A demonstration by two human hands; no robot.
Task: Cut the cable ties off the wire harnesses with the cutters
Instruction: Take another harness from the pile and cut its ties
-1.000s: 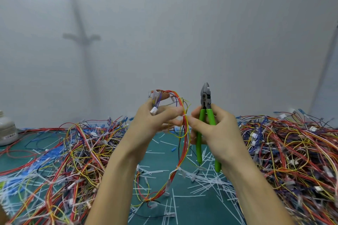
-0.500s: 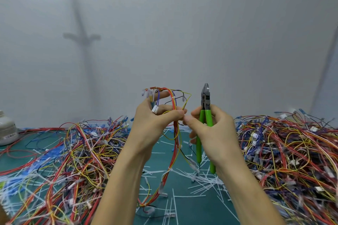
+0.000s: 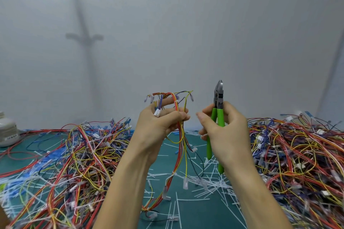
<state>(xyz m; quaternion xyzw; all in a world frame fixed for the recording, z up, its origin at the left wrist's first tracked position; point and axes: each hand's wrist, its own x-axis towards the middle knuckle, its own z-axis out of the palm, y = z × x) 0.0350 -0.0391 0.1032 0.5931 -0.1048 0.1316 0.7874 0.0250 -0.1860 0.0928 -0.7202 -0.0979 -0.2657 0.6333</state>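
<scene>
The left hand (image 3: 160,122) holds a thin harness of red, yellow, orange and black wires (image 3: 180,135) just left of the green-handled steel cutters (image 3: 218,95), its fingers (image 3: 178,115) and thumb curled round the bundle near its top loop while the rest hangs down to the dark green table (image 3: 201,214). The right hand (image 3: 228,128) grips the cutters upright, fingers wrapped round the handles, thumb and forefinger free and reaching toward the harness without touching it; the jaws point up and look closed. Below the cutters lie loose white cut tie strips (image 3: 210,182), and tangled heaps of multicoloured harnesses sit far left (image 3: 74,154) and right (image 3: 297,154) of them. The step in hand seems to be searching this harness for a remaining tie; a small pale band (image 3: 176,101) near the loop may be one. Next, the cutters must tip over, open, and slip one blade under the tie alone, clear of the wires.
</scene>
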